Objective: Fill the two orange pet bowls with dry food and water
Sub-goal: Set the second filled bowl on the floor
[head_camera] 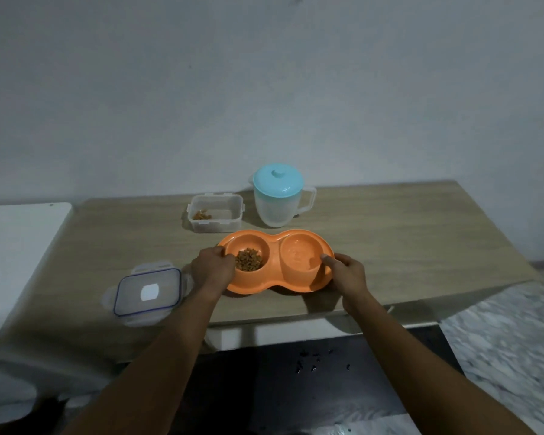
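An orange double pet bowl (275,285) sits on the wooden table near its front edge. Its left cup holds brown dry food (248,260). The right cup (300,255) holds clear water. My left hand (212,266) grips the dish's left rim. My right hand (347,273) grips the right rim, fingers over the edge. A clear food container (215,213) with a few kibbles left stands behind the dish. A translucent water jug (280,197) with a light blue lid stands at the back right of it.
The container's clear lid (148,293) with a blue seal lies at the table's front left. A white surface (16,246) adjoins the table on the left. Dark floor with small spots (314,361) lies below the front edge; patterned floor at right.
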Available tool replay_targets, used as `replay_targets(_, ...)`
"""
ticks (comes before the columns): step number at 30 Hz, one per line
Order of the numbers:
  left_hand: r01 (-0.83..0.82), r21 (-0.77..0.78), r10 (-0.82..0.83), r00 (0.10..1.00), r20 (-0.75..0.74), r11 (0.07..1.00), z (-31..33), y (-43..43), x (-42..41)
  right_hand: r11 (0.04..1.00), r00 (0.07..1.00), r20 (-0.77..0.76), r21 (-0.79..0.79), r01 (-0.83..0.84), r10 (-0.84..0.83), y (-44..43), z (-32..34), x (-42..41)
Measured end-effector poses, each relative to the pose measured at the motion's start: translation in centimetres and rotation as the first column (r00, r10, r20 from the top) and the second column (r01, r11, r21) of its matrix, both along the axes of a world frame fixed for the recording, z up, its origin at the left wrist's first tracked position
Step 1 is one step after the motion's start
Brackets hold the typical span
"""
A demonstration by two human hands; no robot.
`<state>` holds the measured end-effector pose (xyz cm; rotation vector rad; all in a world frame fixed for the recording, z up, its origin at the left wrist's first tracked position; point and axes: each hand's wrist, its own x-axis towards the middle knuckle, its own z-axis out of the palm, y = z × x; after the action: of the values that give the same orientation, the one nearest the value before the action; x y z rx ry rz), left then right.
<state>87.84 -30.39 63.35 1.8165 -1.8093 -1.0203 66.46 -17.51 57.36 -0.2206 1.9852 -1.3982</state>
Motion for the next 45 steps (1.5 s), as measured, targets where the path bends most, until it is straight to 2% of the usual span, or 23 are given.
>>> replay_targets(8,-0.003,-0.072,-0.006,0.991,-0.131,0.997,3.8,7.6,-7.1,0.987,0.997,0.008,-0.139,0.077,-0.077,7.7,3.3,-6.7)
replay_targets(18,0.088,-0.114,-0.113,0.964,-0.240,0.990,7.6,24.0,-22.4,0.974,0.994,-0.061,-0.214,0.077,-0.092,25.7,9.1,-22.3)
replay_targets(29,0.353,-0.092,-0.364,0.882,-0.301,0.931,8.6,37.5,-44.0,0.925,0.932,-0.127,-0.226,0.307,-0.340,44.0,12.7,-40.8)
replay_targets(38,0.536,-0.032,-0.509,0.780,-0.364,0.844,2.3,43.6,-64.6,0.873,0.861,-0.151,-0.142,0.467,-0.485,53.3,9.5,-58.1)
replay_targets(45,0.519,0.111,-0.453,0.816,-0.360,0.847,-7.3,44.4,-80.6,0.882,0.879,-0.075,-0.004,0.472,-0.471,55.1,1.9,-72.2)
